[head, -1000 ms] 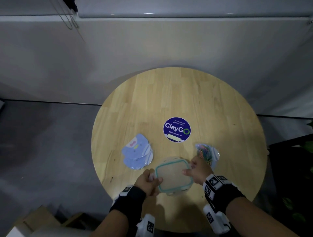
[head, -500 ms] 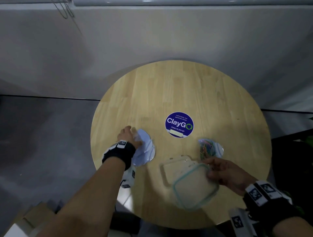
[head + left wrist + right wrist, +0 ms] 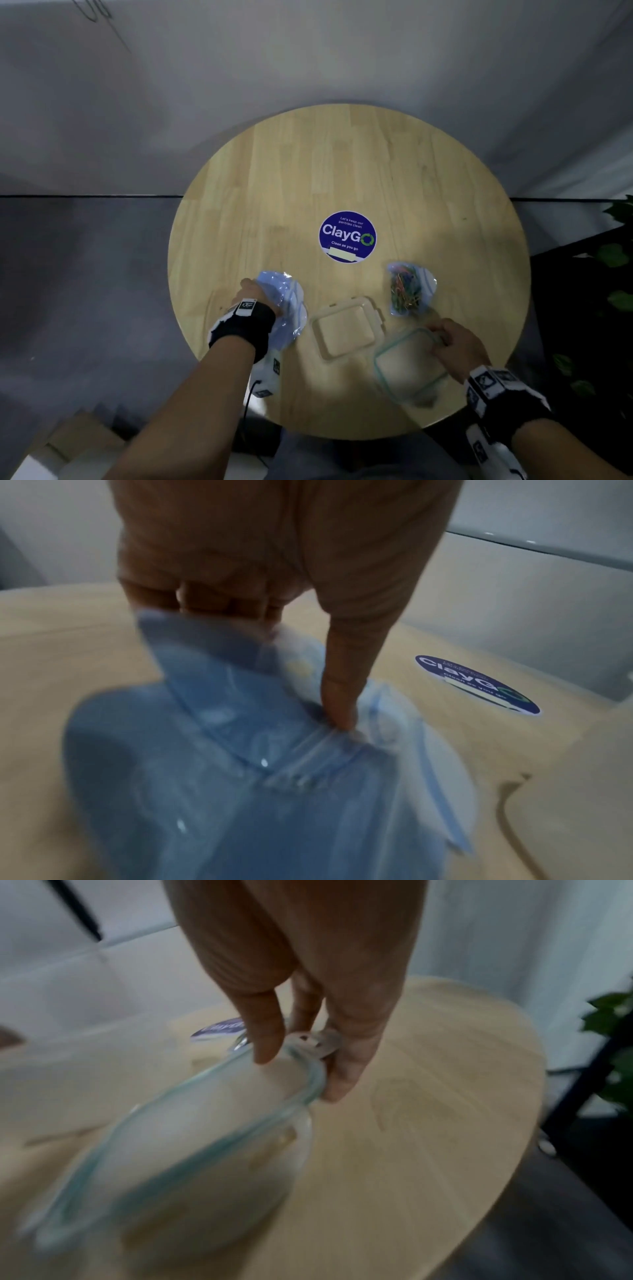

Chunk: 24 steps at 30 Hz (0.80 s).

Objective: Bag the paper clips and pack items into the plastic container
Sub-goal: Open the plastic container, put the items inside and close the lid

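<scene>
On the round wooden table (image 3: pixel 342 164) my left hand (image 3: pixel 255 294) (image 3: pixel 281 666) pinches a stack of blue zip bags (image 3: pixel 289 308) (image 3: pixel 240 791), thumb on top and fingers curled under its far edge. The clear container base (image 3: pixel 346 327) lies uncovered near the front of the table. To its right my right hand (image 3: pixel 445 341) (image 3: pixel 303 1069) grips the teal-rimmed lid (image 3: pixel 407 365) (image 3: pixel 178 1137) by one corner and holds it tilted over the table. A clear bag of coloured paper clips (image 3: pixel 407 287) lies just beyond that hand.
A round blue ClayGo sticker (image 3: pixel 347 236) marks the table's middle. Grey walls stand behind, green plant leaves (image 3: pixel 613 253) hang at the right, and cardboard boxes (image 3: pixel 78 442) sit on the floor at the lower left. The lid is close to the table's front right edge.
My left hand left the container, went to the blue bags and took hold of them. My right hand lifted the lid off the base and carried it right.
</scene>
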Each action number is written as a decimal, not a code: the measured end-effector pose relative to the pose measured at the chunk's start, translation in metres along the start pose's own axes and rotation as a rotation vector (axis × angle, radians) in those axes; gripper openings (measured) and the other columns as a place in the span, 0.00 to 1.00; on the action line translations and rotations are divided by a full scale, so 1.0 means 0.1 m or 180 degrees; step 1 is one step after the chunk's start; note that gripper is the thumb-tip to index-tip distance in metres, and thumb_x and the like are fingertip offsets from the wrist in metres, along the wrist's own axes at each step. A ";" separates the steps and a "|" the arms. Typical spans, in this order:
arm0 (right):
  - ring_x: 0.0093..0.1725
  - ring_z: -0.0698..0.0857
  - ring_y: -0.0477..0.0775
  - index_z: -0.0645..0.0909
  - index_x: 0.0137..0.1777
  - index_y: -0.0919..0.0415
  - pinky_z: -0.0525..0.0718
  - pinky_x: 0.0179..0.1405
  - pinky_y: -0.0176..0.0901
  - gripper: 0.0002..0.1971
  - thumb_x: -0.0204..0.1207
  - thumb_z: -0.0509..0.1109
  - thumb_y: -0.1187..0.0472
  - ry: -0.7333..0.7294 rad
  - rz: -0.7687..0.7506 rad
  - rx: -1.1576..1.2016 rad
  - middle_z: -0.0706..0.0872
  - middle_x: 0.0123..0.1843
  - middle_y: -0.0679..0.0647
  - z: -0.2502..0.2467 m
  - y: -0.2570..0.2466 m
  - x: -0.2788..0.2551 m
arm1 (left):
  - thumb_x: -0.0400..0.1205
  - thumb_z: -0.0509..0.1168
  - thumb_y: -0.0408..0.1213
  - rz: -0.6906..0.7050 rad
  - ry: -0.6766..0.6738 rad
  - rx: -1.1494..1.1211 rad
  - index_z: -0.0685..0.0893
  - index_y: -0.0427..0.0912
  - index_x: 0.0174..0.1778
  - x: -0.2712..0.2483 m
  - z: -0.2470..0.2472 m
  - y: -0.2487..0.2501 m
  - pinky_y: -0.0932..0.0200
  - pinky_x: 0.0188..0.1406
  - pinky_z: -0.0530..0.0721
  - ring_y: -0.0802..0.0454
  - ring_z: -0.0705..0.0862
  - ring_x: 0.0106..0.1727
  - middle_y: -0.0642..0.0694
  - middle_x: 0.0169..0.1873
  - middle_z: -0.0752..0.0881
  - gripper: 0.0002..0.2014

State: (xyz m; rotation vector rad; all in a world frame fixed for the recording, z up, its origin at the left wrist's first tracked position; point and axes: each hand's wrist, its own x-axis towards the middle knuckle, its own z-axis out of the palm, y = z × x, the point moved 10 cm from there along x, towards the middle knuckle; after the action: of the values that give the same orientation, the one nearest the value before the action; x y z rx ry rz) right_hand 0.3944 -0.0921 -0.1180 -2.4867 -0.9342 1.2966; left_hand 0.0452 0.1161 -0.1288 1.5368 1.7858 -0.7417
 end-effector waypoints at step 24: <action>0.49 0.90 0.64 0.89 0.39 0.51 0.85 0.55 0.68 0.11 0.55 0.81 0.57 -0.0619 -0.1121 0.1665 0.92 0.45 0.56 0.13 -2.11 -0.41 | 0.74 0.70 0.38 0.0678 -0.0012 -0.4332 0.74 0.38 0.64 -1.24 -0.23 0.15 0.58 0.38 0.78 0.47 0.80 0.42 0.42 0.48 0.83 0.23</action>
State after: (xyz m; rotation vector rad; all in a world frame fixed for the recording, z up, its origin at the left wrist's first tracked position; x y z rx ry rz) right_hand 0.2728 0.0470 -0.0073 -1.7434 -0.8796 1.4465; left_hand 0.0689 0.0598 -0.0172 0.7110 1.4679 0.5473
